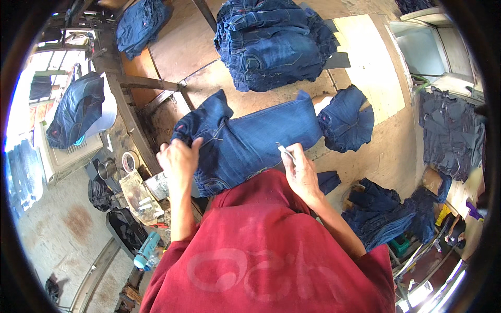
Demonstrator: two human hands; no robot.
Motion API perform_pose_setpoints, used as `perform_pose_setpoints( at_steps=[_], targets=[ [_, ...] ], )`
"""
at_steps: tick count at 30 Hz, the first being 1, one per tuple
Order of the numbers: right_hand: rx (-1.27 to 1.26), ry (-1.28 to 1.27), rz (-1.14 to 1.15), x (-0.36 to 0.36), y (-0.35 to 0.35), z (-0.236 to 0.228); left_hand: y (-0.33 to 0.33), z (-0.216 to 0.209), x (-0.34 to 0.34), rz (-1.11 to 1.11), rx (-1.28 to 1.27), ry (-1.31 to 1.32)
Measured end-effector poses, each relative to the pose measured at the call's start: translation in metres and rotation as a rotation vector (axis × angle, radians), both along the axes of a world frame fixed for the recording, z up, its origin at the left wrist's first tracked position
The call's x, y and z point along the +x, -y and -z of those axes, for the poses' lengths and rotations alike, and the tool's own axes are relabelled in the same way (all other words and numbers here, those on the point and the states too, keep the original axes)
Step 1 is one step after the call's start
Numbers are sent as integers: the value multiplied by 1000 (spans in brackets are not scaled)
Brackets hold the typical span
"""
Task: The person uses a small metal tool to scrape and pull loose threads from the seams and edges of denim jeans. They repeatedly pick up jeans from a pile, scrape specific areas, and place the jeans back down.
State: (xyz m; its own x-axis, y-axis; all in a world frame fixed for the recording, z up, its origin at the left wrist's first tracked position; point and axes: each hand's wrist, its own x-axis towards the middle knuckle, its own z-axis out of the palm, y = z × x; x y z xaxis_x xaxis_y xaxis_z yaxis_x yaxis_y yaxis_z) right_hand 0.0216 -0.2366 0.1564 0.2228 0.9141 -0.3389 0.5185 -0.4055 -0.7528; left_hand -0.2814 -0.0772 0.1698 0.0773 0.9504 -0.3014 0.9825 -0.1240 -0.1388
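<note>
A pair of blue jeans (261, 133) lies across in front of me, its waist end at the left and its legs reaching right. My left hand (180, 161) is closed at the waist end, with thumb and fingers on the edge of the cloth. Over the leg part, my right hand (301, 175) has its fingers pinched around a small pale thing (282, 149), too small to name. Loose threads show on the denim beside those fingertips.
Ahead is a tall pile of folded jeans (271, 44); a smaller bundle (346, 119) sits right of the legs. More denim (381, 214) is heaped at the lower right. On the left are a wooden beam (133, 122), a tape roll (130, 161), a metal mug (106, 169) and a turquoise bottle (147, 250).
</note>
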Motion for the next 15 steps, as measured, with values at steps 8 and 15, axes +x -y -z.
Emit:
perform_pose_setpoints(
  at_steps=[8, 15],
  targets=[
    [220, 72, 134, -32, -18, -4, -49, 23, 140, 430, 361, 629],
    [408, 333, -59, -61, -35, 31, -64, 154, 150, 436, -270, 796]
  ],
)
